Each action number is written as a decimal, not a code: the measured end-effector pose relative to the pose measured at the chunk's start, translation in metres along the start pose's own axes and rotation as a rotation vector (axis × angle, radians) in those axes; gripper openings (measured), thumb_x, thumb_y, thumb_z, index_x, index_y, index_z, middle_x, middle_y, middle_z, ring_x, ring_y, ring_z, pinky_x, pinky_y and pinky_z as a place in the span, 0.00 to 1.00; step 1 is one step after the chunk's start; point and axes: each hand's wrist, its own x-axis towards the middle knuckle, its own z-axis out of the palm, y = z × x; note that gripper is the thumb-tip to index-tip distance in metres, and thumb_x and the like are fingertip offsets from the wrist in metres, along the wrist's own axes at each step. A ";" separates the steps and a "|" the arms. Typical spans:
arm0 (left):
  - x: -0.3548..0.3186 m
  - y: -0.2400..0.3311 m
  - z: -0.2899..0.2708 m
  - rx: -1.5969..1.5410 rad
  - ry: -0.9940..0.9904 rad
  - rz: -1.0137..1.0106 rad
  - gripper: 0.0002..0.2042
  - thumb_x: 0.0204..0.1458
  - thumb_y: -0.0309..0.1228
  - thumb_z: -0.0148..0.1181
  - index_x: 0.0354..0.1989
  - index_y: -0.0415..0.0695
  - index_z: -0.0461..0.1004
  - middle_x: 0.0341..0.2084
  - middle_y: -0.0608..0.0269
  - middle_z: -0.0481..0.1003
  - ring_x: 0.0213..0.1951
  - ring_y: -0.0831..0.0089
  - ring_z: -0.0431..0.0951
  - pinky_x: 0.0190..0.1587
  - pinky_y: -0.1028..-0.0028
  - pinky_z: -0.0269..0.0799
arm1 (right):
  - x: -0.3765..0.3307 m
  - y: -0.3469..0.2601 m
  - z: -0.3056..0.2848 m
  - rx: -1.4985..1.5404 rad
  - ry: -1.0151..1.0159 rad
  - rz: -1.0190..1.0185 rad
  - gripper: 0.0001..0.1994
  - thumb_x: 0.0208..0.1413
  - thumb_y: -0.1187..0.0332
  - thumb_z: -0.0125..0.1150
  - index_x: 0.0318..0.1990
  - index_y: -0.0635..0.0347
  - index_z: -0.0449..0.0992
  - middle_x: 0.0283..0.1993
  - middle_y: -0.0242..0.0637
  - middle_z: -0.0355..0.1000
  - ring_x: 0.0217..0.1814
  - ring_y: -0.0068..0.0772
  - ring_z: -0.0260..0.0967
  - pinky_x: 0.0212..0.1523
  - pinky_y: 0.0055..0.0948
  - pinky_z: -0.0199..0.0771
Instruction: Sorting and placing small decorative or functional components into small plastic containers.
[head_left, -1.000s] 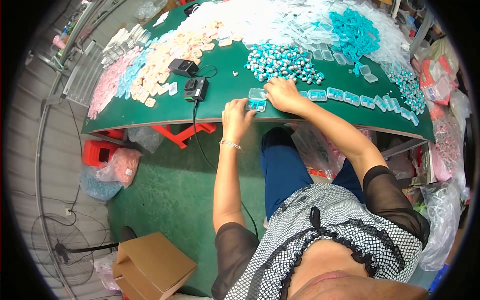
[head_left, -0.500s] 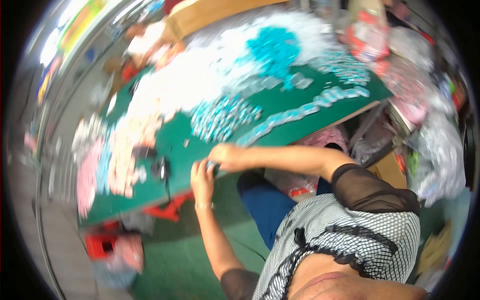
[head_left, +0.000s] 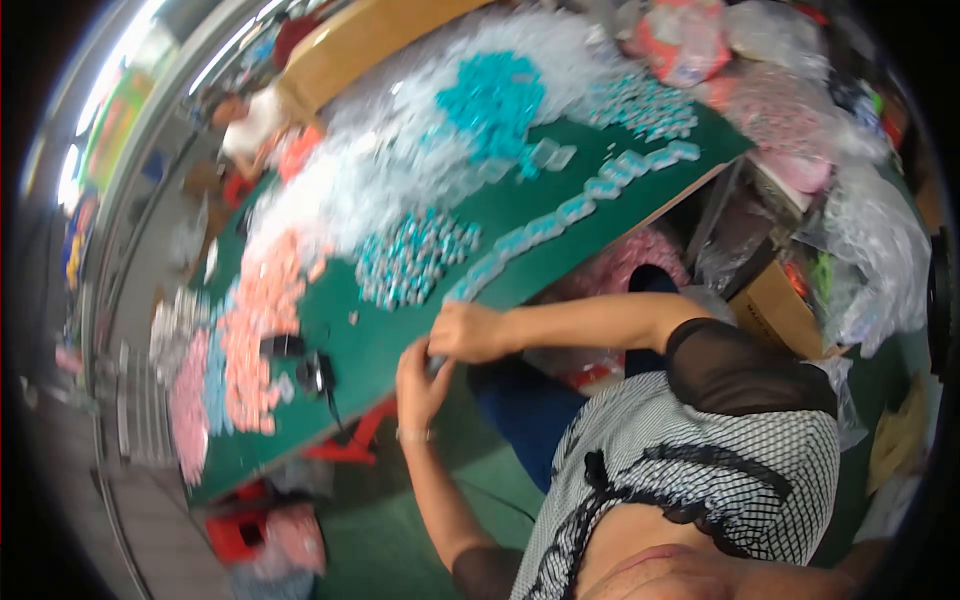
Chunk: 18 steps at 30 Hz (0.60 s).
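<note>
My left hand and my right hand meet at the near edge of the green table. Fingers of both are closed around a small pale piece, mostly hidden between them, so its kind does not show. Just beyond my right hand starts a curving row of small flat clear-and-blue pieces, running to the far right of the table. A heap of small teal and silvery pieces lies farther in, left of the row.
Loose clear plastic pieces cover the back, with a bright teal pile. Peach pieces, a black device and pink pieces lie left. Another person sits at the far left. Plastic bags crowd the right.
The whole view has shifted and become sharper. My hands stay together around the small piece, a little lower and farther right in the picture.
</note>
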 end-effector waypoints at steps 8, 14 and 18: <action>0.035 0.007 0.020 0.060 0.043 -0.135 0.22 0.43 0.25 0.60 0.49 0.37 0.66 0.40 0.44 0.72 0.42 0.50 0.72 0.46 0.61 0.68 | -0.016 -0.006 -0.067 0.041 0.132 0.233 0.15 0.44 0.71 0.57 0.43 0.57 0.72 0.43 0.38 0.70 0.44 0.42 0.67 0.45 0.40 0.64; 0.068 0.008 0.050 0.278 0.037 -0.005 0.20 0.42 0.32 0.65 0.41 0.39 0.67 0.35 0.49 0.71 0.40 0.51 0.70 0.42 0.59 0.66 | -0.083 0.049 -0.118 -0.303 -0.029 0.599 0.19 0.44 0.70 0.61 0.47 0.54 0.71 0.48 0.36 0.68 0.53 0.41 0.62 0.50 0.40 0.60; 0.076 0.001 0.056 0.249 -0.019 -0.006 0.22 0.42 0.31 0.64 0.47 0.40 0.66 0.38 0.47 0.70 0.43 0.51 0.70 0.43 0.58 0.67 | -0.103 0.065 -0.137 -0.341 -0.077 0.607 0.21 0.44 0.66 0.63 0.49 0.52 0.71 0.47 0.33 0.68 0.52 0.38 0.62 0.47 0.39 0.58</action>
